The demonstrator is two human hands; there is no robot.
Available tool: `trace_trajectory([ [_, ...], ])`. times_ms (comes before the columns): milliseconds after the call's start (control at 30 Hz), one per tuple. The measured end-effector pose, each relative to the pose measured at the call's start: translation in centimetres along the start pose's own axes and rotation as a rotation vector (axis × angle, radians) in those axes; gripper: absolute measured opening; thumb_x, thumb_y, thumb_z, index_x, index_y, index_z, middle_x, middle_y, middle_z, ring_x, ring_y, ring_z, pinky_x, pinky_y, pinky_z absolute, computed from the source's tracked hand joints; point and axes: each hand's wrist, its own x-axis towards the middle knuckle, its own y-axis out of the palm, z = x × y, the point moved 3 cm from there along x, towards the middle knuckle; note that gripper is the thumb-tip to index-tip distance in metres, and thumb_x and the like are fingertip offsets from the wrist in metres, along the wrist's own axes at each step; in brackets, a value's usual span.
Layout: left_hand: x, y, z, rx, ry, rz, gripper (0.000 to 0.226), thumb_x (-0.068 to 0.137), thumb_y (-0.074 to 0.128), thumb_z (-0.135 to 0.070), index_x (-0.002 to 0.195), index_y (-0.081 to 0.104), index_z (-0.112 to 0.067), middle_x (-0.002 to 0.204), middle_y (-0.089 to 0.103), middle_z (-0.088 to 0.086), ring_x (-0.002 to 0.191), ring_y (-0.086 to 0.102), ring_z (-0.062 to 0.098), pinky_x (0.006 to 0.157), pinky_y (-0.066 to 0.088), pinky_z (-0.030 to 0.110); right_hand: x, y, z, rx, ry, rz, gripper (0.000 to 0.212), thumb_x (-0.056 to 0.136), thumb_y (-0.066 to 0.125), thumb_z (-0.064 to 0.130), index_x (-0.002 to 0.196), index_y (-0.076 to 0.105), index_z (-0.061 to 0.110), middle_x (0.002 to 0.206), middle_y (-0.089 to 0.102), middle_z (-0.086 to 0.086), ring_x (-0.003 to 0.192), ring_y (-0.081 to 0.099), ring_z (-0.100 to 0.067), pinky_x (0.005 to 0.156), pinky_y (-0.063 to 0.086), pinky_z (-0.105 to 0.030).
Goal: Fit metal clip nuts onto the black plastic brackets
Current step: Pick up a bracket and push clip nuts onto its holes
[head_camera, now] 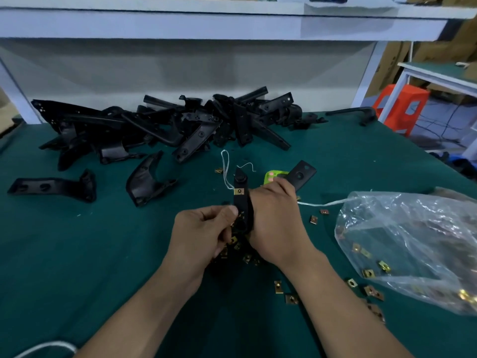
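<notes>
– While the right hand [273,223] grips the black bracket [241,182] upright above the tabletop [103,254], which step?
– Probably the second nut. A fitted clip nut [239,191] is already on it. The left hand [204,228] pinches the bracket's edge, likely seating another, can't confirm.
– Next?
– Align with the hole and push fully home. Loose clip nuts [313,219] lie nearby.
</notes>
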Motion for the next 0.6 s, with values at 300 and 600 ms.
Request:
trace_trajectory([
  [300,-1.2,0.7,-0.2,0.325,0.141,-0.015,0.030,0.071,0.073,-0.050,0.101,0.075,-0.054,0.084,0.075,-0.020,0.078,0.068,0.001,0.075,0.055,0.027,0.0,-0.4,0.3,-0.011,0.030,-0.021,0.014,0.066,0.054,0.023,0.071,0.043,0.031,0.066,0.049,0.014,0.077,0.050,-0.016,0.099,0.027,-0.029],
  [600,-2.2,1.4,-1.2,0.527,0.327,-0.093,0.039,0.088,0.071,-0.026,0.088,0.063,-0.064,0.079,0.070,-0.031,0.079,0.067,-0.003,0.067,0.052,0.015,0.1,0.0,0.6,-0.119,0.047,-0.017,0.007,0.075,0.053,0.024,0.075,0.049,0.029,0.072,0.058,0.012,0.084,0.054,-0.017,0.105,0.028,-0.031],
])
